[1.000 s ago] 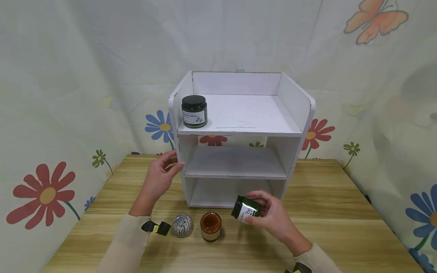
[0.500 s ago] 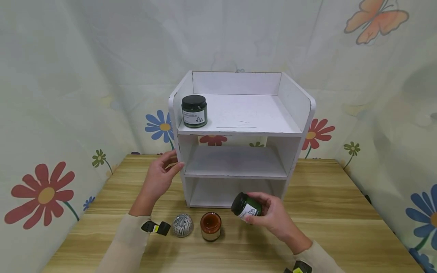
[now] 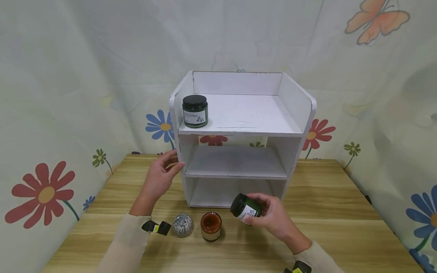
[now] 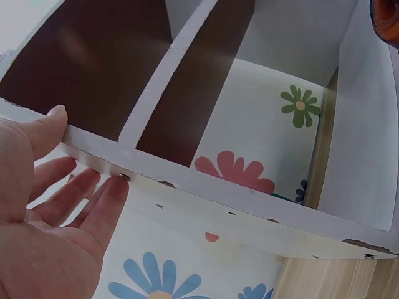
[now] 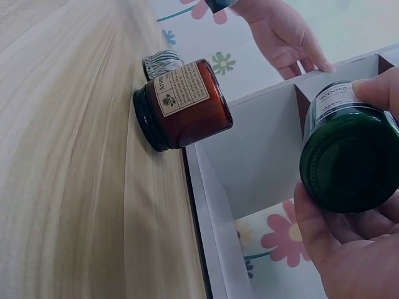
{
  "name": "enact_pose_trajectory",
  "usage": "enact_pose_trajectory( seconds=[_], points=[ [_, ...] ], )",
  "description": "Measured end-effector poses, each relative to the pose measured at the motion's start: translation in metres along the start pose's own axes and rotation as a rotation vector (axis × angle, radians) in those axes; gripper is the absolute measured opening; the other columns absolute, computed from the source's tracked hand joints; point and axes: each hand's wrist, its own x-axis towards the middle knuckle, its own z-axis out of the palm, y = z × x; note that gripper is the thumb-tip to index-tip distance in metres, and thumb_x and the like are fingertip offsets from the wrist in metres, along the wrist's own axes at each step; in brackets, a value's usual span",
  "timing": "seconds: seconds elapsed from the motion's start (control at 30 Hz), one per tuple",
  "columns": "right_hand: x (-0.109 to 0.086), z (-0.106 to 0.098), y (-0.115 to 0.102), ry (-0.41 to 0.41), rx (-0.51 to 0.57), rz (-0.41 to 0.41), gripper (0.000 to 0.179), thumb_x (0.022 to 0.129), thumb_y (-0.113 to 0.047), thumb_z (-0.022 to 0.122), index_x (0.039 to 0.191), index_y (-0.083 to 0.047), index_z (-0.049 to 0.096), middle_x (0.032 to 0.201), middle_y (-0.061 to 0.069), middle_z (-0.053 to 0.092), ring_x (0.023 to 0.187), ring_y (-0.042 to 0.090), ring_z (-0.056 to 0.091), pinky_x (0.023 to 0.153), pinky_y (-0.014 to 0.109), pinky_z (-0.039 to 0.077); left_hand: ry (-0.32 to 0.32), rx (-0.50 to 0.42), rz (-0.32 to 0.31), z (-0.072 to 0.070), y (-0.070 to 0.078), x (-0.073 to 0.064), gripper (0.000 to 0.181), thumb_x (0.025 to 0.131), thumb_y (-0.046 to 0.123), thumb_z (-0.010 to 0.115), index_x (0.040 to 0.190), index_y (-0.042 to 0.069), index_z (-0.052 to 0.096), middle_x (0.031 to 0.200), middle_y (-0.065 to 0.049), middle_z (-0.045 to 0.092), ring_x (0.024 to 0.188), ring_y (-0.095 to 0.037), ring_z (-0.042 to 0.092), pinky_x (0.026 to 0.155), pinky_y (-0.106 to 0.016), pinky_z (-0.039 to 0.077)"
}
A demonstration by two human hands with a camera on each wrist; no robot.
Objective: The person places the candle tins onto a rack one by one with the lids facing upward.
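Note:
My right hand [image 3: 273, 216] grips a small green glass scented candle jar [image 3: 246, 207] with a black lid and white label, in front of the shelf's lowest opening. The jar is tilted, lid to the left; its dark green base [image 5: 352, 162] faces the right wrist camera. My left hand [image 3: 160, 176] holds the left side panel of the white shelf [image 3: 235, 162], thumb at the front edge and fingers along the outer face [image 4: 206, 193]. An amber candle jar [image 3: 211, 226] stands upside down on its black lid, beside a round patterned black-and-white object [image 3: 183, 225].
A larger green candle jar [image 3: 195, 111] with a black lid stands at the left of the top shelf. The shelf stands on a wood-grain table [image 3: 327, 212]. A flowered cloth backdrop [image 3: 102, 76] surrounds the table behind and at both sides.
My right hand has tipped the green candle jar slightly, turning more of its lid and label into view. The left hand keeps its place on the shelf.

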Motion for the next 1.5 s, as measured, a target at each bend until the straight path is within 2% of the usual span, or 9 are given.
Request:
enact_pose_trajectory(
  seconds=[0.13,0.37,0.73,0.9,1.1,1.5],
  points=[
    [0.0004,-0.0004,-0.0025,-0.007,-0.025,-0.002,0.062,0.074,-0.004,0.087,0.129,0.006,0.061,0.125,0.025,0.067,0.098,0.015,0.07,0.088,0.025,0.06,0.0,0.0,0.008,-0.0002,-0.0007,0.0005,0.056,0.099,0.033,0.068,0.15,0.017,0.052,0.149,-0.008,0.054,0.135,-0.033,0.056,0.115,-0.051,0.046],
    [0.0014,-0.0003,-0.0067,-0.031,0.001,-0.024,0.064,0.074,-0.002,0.087,0.131,0.006,0.059,0.127,0.025,0.064,0.102,0.014,0.069,0.089,0.023,0.06,0.002,-0.001,0.003,-0.0001,-0.0008,0.0005,0.056,0.099,0.033,0.068,0.15,0.017,0.052,0.149,-0.008,0.054,0.134,-0.033,0.056,0.115,-0.052,0.046],
    [0.0016,0.0018,0.0013,-0.027,0.042,-0.089,0.063,0.074,0.002,0.085,0.13,0.014,0.057,0.123,0.032,0.063,0.1,0.01,0.07,0.087,0.022,0.059,0.004,0.003,0.003,0.0001,0.0016,-0.0003,0.056,0.099,0.032,0.068,0.15,0.017,0.052,0.149,-0.009,0.054,0.134,-0.033,0.056,0.115,-0.052,0.046],
    [0.0015,0.0023,0.0013,-0.022,0.046,-0.102,0.064,0.073,0.003,0.086,0.129,0.013,0.058,0.122,0.03,0.064,0.1,0.01,0.069,0.087,0.022,0.059,0.003,0.002,0.001,0.0,0.0015,0.0,0.055,0.099,0.031,0.068,0.15,0.016,0.052,0.149,-0.009,0.054,0.134,-0.033,0.056,0.115,-0.052,0.046],
    [0.002,0.0017,-0.0026,-0.018,0.027,-0.096,0.065,0.072,0.001,0.087,0.13,0.009,0.059,0.122,0.022,0.067,0.1,0.01,0.069,0.087,0.023,0.06,0.002,0.004,-0.009,0.0001,0.0015,-0.0004,0.056,0.099,0.031,0.068,0.15,0.016,0.051,0.149,-0.01,0.054,0.135,-0.034,0.056,0.116,-0.052,0.045],
    [0.002,0.0012,-0.0068,-0.026,-0.009,-0.09,0.066,0.074,-0.002,0.088,0.132,0.006,0.058,0.126,0.025,0.065,0.101,0.012,0.071,0.088,0.022,0.06,0.006,0.008,0.002,0.0005,-0.0003,0.0,0.055,0.099,0.032,0.068,0.15,0.017,0.052,0.149,-0.008,0.055,0.134,-0.033,0.056,0.115,-0.051,0.046]
  ],
)
